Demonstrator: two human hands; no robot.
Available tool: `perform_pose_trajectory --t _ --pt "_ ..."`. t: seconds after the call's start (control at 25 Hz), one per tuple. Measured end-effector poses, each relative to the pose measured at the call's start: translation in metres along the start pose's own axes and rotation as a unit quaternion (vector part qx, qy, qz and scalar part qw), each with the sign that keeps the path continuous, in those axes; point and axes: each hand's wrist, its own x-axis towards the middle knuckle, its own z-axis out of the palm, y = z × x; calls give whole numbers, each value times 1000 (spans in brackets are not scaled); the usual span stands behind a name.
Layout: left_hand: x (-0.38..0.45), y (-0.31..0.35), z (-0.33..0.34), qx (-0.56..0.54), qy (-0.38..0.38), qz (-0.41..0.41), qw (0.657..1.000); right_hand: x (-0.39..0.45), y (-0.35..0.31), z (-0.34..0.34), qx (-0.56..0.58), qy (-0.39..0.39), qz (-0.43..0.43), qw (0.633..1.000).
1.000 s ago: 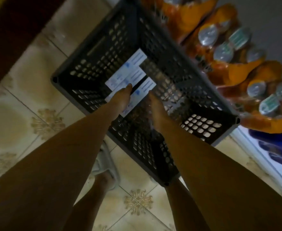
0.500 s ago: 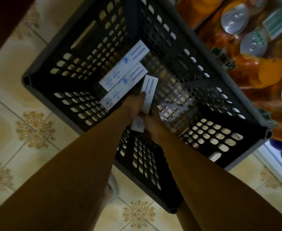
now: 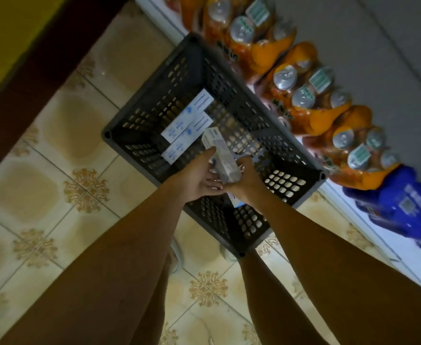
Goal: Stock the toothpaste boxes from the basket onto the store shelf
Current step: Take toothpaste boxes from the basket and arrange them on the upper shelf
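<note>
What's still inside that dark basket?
Two toothpaste boxes lie side by side in the basket. Both hands hold a third box above it, hiding part of the bottom.

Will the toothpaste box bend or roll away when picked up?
Probably not: the toothpaste box looks like stiff cardboard, keeping straight edges between the left hand and right hand. Its flat sides shouldn't roll. Likely light.
</note>
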Motion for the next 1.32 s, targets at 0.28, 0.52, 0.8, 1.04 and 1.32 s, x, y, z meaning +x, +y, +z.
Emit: perform_pose_trajectory --t 0.28,0.52,0.8,1.04,1.32 --pt "-125 19 5 -146 -53 68 986 -120 -77 -16 -428 114 -258 859" --pt "-199 25 12 -157 -67 146 974 -193 -138 -30 -389 62 -282 875" --pt "-326 47 2 -125 -225 245 935 -298 -218 -68 -9 -74 -48 996" --pt "-443 91 14 -30 -318 297 900 -378 -282 -71 49 -86 -99 990" --pt "-575 163 22 -64 -204 363 907 -466 -377 -109 -5 133 -276 952"
